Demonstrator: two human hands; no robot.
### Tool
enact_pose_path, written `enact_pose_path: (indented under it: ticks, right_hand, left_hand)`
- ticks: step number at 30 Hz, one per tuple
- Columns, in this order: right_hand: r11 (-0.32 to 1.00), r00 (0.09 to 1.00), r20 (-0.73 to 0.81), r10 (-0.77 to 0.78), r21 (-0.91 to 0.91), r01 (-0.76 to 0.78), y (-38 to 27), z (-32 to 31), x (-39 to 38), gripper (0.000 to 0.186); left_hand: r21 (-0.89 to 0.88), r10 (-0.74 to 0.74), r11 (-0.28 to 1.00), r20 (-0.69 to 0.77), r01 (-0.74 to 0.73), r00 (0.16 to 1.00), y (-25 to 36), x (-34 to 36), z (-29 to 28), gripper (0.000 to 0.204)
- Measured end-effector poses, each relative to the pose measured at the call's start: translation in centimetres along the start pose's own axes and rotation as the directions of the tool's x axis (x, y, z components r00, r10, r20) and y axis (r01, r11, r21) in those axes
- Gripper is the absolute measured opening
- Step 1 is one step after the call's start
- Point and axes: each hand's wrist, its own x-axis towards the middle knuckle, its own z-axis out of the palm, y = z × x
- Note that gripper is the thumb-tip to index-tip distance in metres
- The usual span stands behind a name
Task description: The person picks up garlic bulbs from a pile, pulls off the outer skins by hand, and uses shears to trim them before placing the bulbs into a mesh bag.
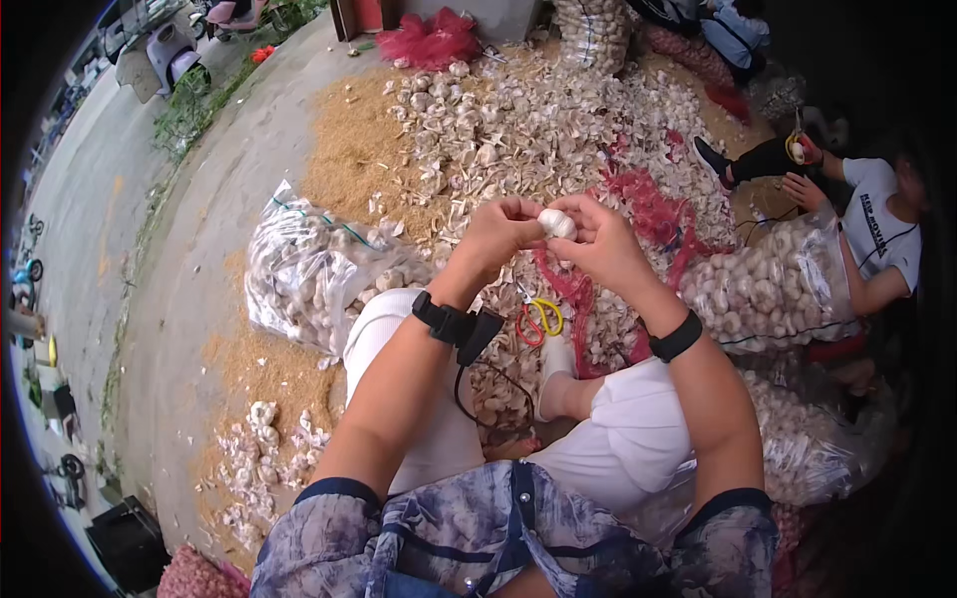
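Left hand and right hand jointly grip one white garlic bulb in the fingers; red-and-yellow scissors sit below them; filled plastic bag, left.

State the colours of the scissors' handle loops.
The scissors have one yellow and one red-orange loop, best seen in the head view.

garlic bulb part-hidden, pink scooter cut off

Dark block lettering, slanting down the chest, on a white T-shirt, far right
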Motion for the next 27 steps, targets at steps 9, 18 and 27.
enact_pose_path:
  ticks: [9, 18, 27]
  right_hand:
    - [0.991, 0.994, 0.009, 0.105, 0.077, -0.106, 0.3, -0.5, 0.0, 0.039]
    - [0.999, 0.999, -0.040, 0.025, -0.042, -0.027, 1.3, -0.2, 0.2, 0.039]
    - [0.990, 0.993, 0.034, 0.115, 0.074, -0.118, 0.2, -0.7, -0.2, 0.044]
  left_hand:
    - [0.112, 0.111, 0.989, -0.101, -0.100, 0.989, -0.2, -0.3, 0.9, 0.017]
    - [0.226, 0.100, 0.971, -0.115, -0.072, 0.988, 0.5, -0.8, 1.5, 0.012]
    - [0.436, 0.149, 0.895, -0.108, -0.088, 0.983, 0.9, -1.3, 1.8, 0.011]
